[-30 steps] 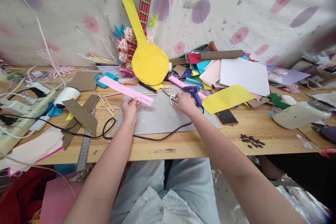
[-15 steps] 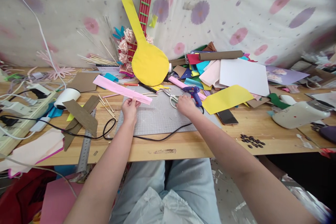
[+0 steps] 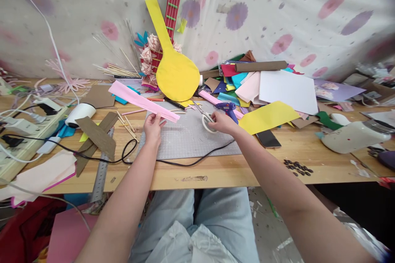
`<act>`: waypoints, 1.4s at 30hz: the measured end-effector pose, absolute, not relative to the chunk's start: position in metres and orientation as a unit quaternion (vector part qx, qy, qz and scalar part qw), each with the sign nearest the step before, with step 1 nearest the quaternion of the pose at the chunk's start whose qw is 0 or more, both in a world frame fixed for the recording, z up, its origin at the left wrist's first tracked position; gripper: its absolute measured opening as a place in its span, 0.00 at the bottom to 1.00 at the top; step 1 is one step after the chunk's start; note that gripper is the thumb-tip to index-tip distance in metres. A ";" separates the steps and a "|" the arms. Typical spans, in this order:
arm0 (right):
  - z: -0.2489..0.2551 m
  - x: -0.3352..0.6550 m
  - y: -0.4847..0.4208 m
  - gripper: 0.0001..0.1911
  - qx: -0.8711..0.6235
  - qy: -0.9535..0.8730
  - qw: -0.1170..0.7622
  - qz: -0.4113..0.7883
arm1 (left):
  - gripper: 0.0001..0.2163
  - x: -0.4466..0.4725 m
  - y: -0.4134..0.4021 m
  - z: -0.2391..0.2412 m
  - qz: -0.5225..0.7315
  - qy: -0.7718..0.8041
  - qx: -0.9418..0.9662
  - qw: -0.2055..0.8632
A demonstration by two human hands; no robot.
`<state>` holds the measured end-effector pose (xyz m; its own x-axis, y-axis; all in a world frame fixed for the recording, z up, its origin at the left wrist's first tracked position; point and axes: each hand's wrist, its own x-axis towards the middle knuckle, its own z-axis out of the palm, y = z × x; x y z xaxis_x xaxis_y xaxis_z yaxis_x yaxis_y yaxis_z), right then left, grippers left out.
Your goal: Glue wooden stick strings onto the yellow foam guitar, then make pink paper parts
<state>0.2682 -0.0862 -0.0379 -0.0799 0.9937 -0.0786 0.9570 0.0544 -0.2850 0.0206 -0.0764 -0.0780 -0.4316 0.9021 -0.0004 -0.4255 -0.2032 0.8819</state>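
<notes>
My left hand (image 3: pixel 152 128) pinches the near end of a long pink strip (image 3: pixel 138 101), which slants up to the left above the grey cutting mat (image 3: pixel 185 141). Closed on the white handles of a pair of scissors (image 3: pixel 205 120) is my right hand (image 3: pixel 224 122); the blades point up and left. Just behind that hand lies a blue glue gun (image 3: pixel 227 108), its black cord running across the mat. A yellow banjo-shaped cutout (image 3: pixel 178 76) leans upright behind the mat, in front of a red instrument neck (image 3: pixel 173 4) with green frets.
On the right are a yellow sheet (image 3: pixel 268 117), a phone (image 3: pixel 268 139), black beads (image 3: pixel 298 167) and a white jar (image 3: pixel 354 135). Brown strips (image 3: pixel 97 135), a metal ruler (image 3: pixel 100 176) and a power strip (image 3: pixel 33 139) lie left. Coloured sheets (image 3: pixel 247 86) pile up behind.
My right hand has drawn the scissors slightly toward me, with the handles lifted and turned. My left hand still holds the pink strip in nearly the same place.
</notes>
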 end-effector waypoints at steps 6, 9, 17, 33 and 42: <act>-0.037 0.277 -0.100 0.28 -0.585 -0.772 0.126 0.216 | 0.07 0.018 -0.075 -0.073 0.738 0.431 0.221 0.470; -0.032 0.271 -0.103 0.29 -0.544 -0.794 0.057 0.267 | 0.04 0.017 -0.076 -0.071 0.741 0.419 0.190 0.489; -0.010 0.254 -0.090 0.25 -0.435 -0.798 -0.016 0.416 | 0.03 0.021 -0.080 -0.066 0.729 0.403 0.167 0.527; -0.012 0.241 -0.078 0.22 -0.396 -0.753 -0.010 0.525 | 0.03 0.027 -0.087 -0.066 0.694 0.428 0.186 0.548; -0.012 0.240 -0.079 0.23 -0.410 -0.726 0.011 0.553 | 0.04 0.028 -0.087 -0.066 0.688 0.440 0.189 0.545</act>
<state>0.2397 -0.0786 -0.0122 -0.6639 0.6073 -0.4364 0.5822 0.0534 -0.8113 0.0281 -0.0873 -0.0663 -0.3343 0.9167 -0.2189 -0.5837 -0.0191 0.8118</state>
